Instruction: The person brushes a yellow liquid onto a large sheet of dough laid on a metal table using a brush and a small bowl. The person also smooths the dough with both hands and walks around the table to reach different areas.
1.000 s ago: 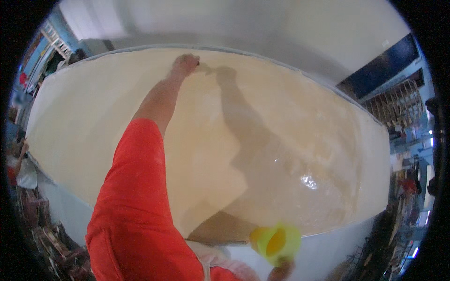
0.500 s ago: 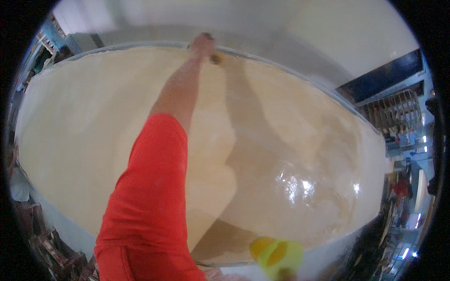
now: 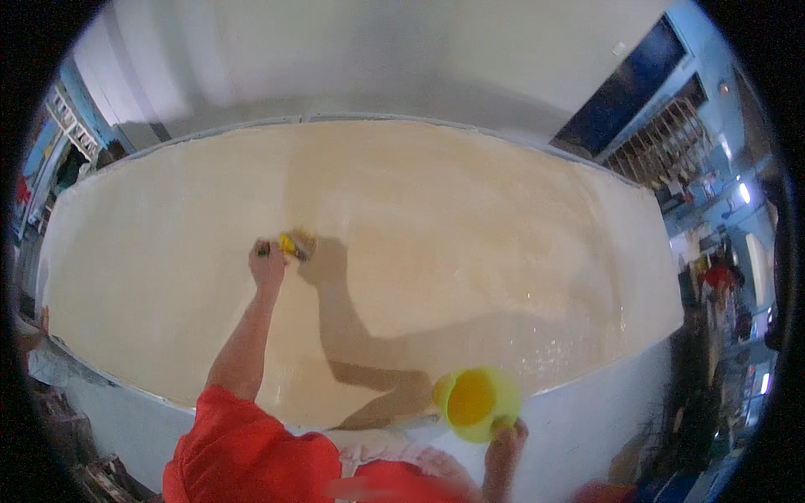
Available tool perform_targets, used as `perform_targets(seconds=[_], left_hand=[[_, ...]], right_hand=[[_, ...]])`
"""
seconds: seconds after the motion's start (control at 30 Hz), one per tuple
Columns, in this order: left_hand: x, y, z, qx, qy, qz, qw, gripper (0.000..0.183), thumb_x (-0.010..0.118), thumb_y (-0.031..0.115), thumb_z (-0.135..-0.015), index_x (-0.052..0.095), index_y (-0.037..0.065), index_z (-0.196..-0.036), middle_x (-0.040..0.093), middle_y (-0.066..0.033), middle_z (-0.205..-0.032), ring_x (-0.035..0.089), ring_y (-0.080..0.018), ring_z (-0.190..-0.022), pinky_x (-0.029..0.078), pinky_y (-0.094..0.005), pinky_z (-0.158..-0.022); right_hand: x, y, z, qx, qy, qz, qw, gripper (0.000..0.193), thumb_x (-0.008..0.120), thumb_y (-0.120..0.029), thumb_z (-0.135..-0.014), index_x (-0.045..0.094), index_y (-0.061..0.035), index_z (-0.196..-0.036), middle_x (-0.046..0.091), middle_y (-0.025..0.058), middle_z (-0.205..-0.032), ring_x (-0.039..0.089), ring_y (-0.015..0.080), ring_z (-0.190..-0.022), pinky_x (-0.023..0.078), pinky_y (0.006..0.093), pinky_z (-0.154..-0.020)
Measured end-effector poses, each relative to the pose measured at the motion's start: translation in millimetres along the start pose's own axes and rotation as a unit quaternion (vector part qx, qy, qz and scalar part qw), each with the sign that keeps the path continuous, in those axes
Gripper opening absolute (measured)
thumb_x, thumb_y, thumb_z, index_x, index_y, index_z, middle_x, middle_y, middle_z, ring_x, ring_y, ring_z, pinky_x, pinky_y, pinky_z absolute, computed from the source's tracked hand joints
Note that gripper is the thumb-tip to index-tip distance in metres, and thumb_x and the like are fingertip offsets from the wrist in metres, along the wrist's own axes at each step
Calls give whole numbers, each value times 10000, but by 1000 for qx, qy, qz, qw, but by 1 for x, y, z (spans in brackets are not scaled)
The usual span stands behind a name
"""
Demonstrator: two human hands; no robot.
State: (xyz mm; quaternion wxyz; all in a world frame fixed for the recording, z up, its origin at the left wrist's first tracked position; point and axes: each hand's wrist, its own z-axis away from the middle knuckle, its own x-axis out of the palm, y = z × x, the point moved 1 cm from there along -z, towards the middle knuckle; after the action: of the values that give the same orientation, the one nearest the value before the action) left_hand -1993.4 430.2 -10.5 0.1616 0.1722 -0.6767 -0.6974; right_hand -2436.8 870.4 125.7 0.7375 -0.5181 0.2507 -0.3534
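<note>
My left hand (image 3: pixel 268 267) is closed round the handle of a paintbrush (image 3: pixel 297 244) with a yellow part next to its bristles. Those bristles touch the large cream-coloured panel (image 3: pixel 419 210), left of its middle. At the near edge, my right hand (image 3: pixel 507 438) grips the rim of a yellow-green tub (image 3: pixel 506 388). Orange-yellow contents show inside the tub, tilted toward me. The panel looks wet and glossy at its right, paler and duller at its left.
A pale wall (image 3: pixel 402 59) rises behind the panel. Beyond its right end are a dark blue panel (image 3: pixel 625 84) and a metal rack (image 3: pixel 658 147). Stacked brown pieces (image 3: pixel 109 474) lie low at the left. At the far left edge something skin-toned shows, blurred.
My left hand has drawn the brush from the panel's far edge back toward me and leftward. The tub has come further into view, with my right hand now visible on it.
</note>
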Motion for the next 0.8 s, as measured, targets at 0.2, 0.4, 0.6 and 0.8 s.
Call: perform_targets(seconds=[0.2,0.4,0.6,0.8], left_hand=[[-121,47,197,53,-66,-181,980,162,582,77,-910,515,52,-766,526,-29,-634,527,-125,-499,463,-300,-442],[-157,122,353,-63,-111,27,991,141,596,132,-930,561,54,-818,573,-46,-691,558,-128,-539,451,-281,-424],[-131,185,495,-111,-258,77,957,158,644,187,-922,628,48,-849,596,-38,-709,554,-130,-552,462,-279,-489],[-148,185,599,85,-368,-209,902,211,715,202,-900,699,-8,-902,669,-97,-736,626,-194,-645,502,-311,-629]], right_hand=[[-33,-7,23,-59,-170,-27,983,174,725,-129,-681,651,-22,-796,593,-27,-746,524,85,-709,409,256,-664],[-69,37,44,-57,-240,-17,969,260,743,-150,-707,500,-102,-628,466,-71,-640,416,59,-617,330,289,-561],[-108,63,82,-151,-324,147,922,327,746,-154,-711,448,-66,-607,382,-34,-595,371,77,-609,306,313,-525],[-127,94,137,-91,-402,132,902,315,735,-148,-707,449,-39,-631,378,-21,-603,372,92,-607,323,326,-533]])
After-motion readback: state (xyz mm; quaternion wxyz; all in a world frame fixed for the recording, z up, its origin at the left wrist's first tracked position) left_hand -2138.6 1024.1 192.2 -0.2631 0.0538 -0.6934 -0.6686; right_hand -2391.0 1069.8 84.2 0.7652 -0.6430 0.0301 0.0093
